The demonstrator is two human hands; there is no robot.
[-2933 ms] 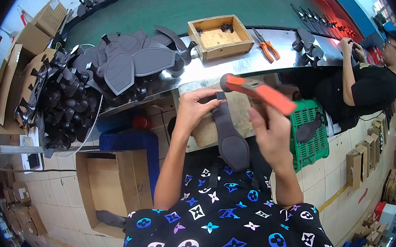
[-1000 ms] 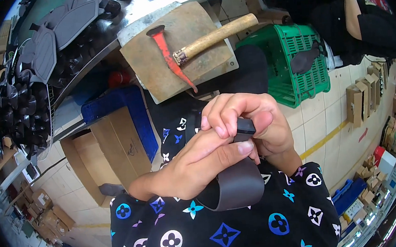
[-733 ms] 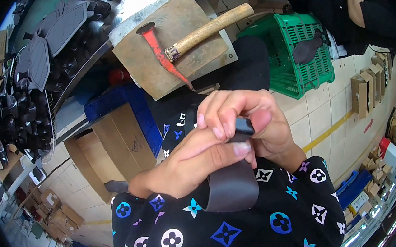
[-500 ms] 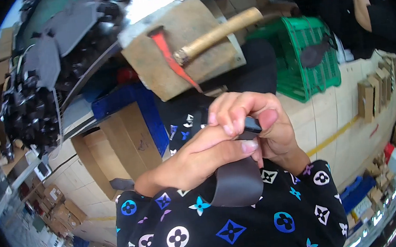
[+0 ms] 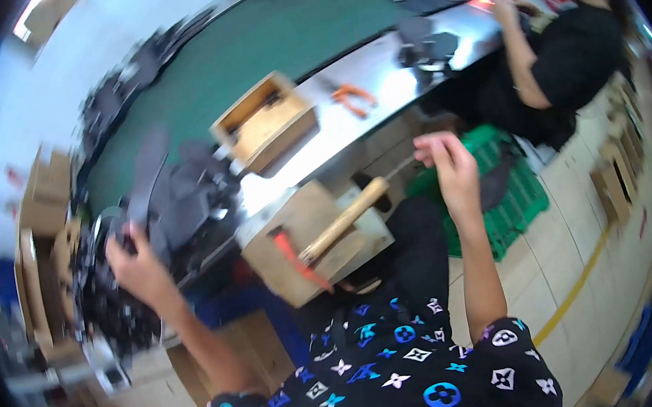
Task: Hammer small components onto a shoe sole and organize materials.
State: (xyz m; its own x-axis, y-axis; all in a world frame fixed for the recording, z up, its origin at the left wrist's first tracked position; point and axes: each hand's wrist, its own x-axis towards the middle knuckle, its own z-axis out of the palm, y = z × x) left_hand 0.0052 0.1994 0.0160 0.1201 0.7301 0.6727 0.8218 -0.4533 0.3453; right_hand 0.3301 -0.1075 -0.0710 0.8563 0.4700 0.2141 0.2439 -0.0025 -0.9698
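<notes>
L hand [image 5: 142, 270] is at mid-left of frame, right at the pile of dark grey pcs [image 5: 185, 205]; thumb & fingers curl together nr the lower end of a long grey pc [image 5: 148, 169] that slants up & right. Blurred there, so can't tell if it's gripped. R hand [image 5: 452, 172] is up in the air right of centre, fingers loosely bent, nothing in it, w/ the green crate [image 5: 521, 216] below & behind; a dark pc [image 5: 499, 180] shows at the crate's side.

Centre: hammer w/ red head [image 5: 298, 261] & wood handle [image 5: 347, 219] lies on a tan board [image 5: 306, 205], handle pointing up-right. Upper centre, on the metal-edged bench [image 5: 338, 128]: open wooden box [image 5: 285, 141] w/ small dark bits inside, then orange-handled pliers [image 5: 353, 97] to its right. Cardboard box [image 5: 265, 347] at lower left. Co-worker in black top [image 5: 575, 62] at upper right, hands nr the bench.
</notes>
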